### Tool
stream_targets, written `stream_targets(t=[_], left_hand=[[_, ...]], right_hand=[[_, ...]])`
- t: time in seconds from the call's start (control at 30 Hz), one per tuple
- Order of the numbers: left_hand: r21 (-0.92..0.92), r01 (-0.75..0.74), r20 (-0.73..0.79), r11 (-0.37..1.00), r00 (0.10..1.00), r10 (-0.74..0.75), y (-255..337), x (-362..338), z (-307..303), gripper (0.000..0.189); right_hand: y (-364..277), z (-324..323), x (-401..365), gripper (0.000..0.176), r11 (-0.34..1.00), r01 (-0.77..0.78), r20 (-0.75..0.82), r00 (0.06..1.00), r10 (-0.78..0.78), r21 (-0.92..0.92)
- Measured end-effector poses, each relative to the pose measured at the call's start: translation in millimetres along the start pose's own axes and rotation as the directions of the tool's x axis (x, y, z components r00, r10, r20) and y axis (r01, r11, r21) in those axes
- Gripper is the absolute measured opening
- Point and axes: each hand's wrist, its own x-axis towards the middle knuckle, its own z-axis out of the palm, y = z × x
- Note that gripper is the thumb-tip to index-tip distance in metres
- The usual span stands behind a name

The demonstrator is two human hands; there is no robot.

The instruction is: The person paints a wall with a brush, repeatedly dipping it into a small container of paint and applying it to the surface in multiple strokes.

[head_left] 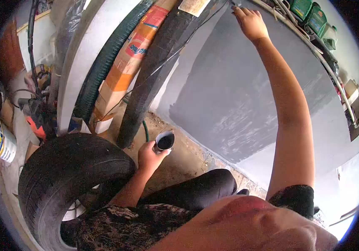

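Note:
My left hand (149, 158) is wrapped round a small cup (165, 141) with dark contents, held upright low in front of the wall. My right hand (250, 23) reaches up to the top of the wall, its fingers bent at the upper edge of the grey painted patch (238, 83). What the right fingers hold, if anything, is too small to make out. The grey patch looks streaky in its lower part, and a paler wall surface (263, 163) shows below it.
A large tyre (62, 175) stands at the lower left. Behind it lean a cardboard-wrapped post (123, 67), a dark post (150, 75) and a green tube (104, 62). A white bucket (4, 144) is far left. Green bottles (315, 19) sit at the upper right.

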Motion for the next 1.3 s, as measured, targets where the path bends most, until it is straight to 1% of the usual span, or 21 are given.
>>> stream_targets(t=[0.07,0.17,0.2,0.3,0.33,0.43,0.53,0.63,0.67,0.77,0.8,0.83,0.9,0.93,1.03,1.07,1.17,1.2,1.3], left_hand=[[0.016,0.009,0.028,1.000,1.000,-0.010,7.2,0.4,-5.1,0.038],[0.022,0.048,0.045,0.999,0.998,-0.049,7.1,-0.1,-3.9,0.038],[0.031,0.042,0.025,0.999,0.999,-0.043,6.8,0.1,-2.5,0.038],[-0.021,0.054,0.026,0.998,0.998,-0.053,10.7,-0.9,-4.0,0.039],[-0.015,0.056,0.030,0.998,0.998,-0.055,10.2,0.1,-4.9,0.039],[-0.005,0.068,0.039,0.998,0.997,-0.067,8.7,1.0,-7.1,0.038],[0.000,0.071,0.037,0.997,0.997,-0.071,8.4,-0.2,-8.5,0.038],[0.034,0.104,0.060,0.994,0.993,-0.105,6.6,-0.7,-8.0,0.040],[0.036,0.099,0.056,0.994,0.993,-0.100,6.8,-2.0,-7.9,0.040],[0.013,0.069,0.037,0.998,0.997,-0.069,7.8,-1.7,-6.7,0.039],[-0.010,0.054,0.030,0.999,0.998,-0.054,7.7,-1.8,-6.2,0.038],[-0.033,0.042,0.023,0.999,0.999,-0.041,7.8,-3.2,-5.6,0.038],[0.007,0.043,0.032,0.999,0.999,-0.043,10.8,-2.8,-7.6,0.038],[0.028,0.044,0.036,0.999,0.998,-0.045,12.9,-3.2,-9.6,0.038],[0.025,0.048,0.044,0.999,0.998,-0.049,22.0,-3.5,-15.3,0.038],[0.018,0.042,0.040,0.999,0.998,-0.043,21.1,-3.9,-14.8,0.038],[0.000,0.027,0.034,1.000,0.999,-0.027,16.5,-5.2,-11.7,0.038],[-0.003,0.022,0.031,1.000,0.999,-0.022,15.6,-4.9,-11.1,0.038],[0.026,-0.004,0.011,1.000,1.000,0.004,12.5,-5.6,-8.2,0.038]], right_hand=[[-6.5,4.4,-4.9,0.025,0.998,0.012,-0.016,1.000,-0.011,0.060],[-6.7,1.8,-1.9,0.024,0.994,0.041,-0.047,0.998,-0.036,0.104],[-8.4,-5.9,3.3,0.025,0.994,-0.002,0.016,1.000,0.000,0.106],[-3.9,-2.2,12.6,0.026,0.996,-0.084,0.068,0.994,0.082,0.020],[-3.5,-1.2,15.2,0.030,0.992,-0.126,0.145,0.981,0.126,-0.008],[-15.6,-1.4,13.5,0.030,0.975,-0.202,0.142,0.972,0.187,0.097],[-23.5,-7.5,14.1,0.032,0.988,-0.155,0.264,0.954,0.143,0.026],[-16.5,-7.5,17.9,0.029,0.996,-0.086,0.036,0.996,0.085,0.007],[-15.4,-8.0,18.5,0.027,0.991,-0.135,0.033,0.990,0.135,0.009],[-10.7,-2.9,16.5,0.026,0.973,-0.223,0.121,0.969,0.214,0.066],[-13.3,-6.0,13.3,0.025,0.976,-0.212,0.200,0.960,0.197,0.052],[-13.6,4.1,4.2,0.025,0.998,-0.027,0.008,1.000,0.028,-0.062],[-21.9,16.5,-12.8,0.026,0.997,0.030,0.028,0.999,-0.032,0.072],[-27.7,19.0,-17.4,0.026,0.992,0.088,0.007,0.996,-0.089,0.090],[-31.8,8.8,-18.8,0.027,0.991,0.094,0.024,0.995,-0.096,0.099],[-31.1,4.9,-15.8,0.025,0.996,0.070,-0.025,0.997,-0.069,0.055],[-33.3,-15.3,0.2,0.024,0.986,-0.145,0.079,0.987,0.139,0.078],[-33.6,-14.5,3.9,0.027,0.970,-0.240,0.194,0.954,0.229,0.037],[-34.5,10.6,-12.7,0.023,0.995,-0.104,0.063,0.993,0.104,0.002]])
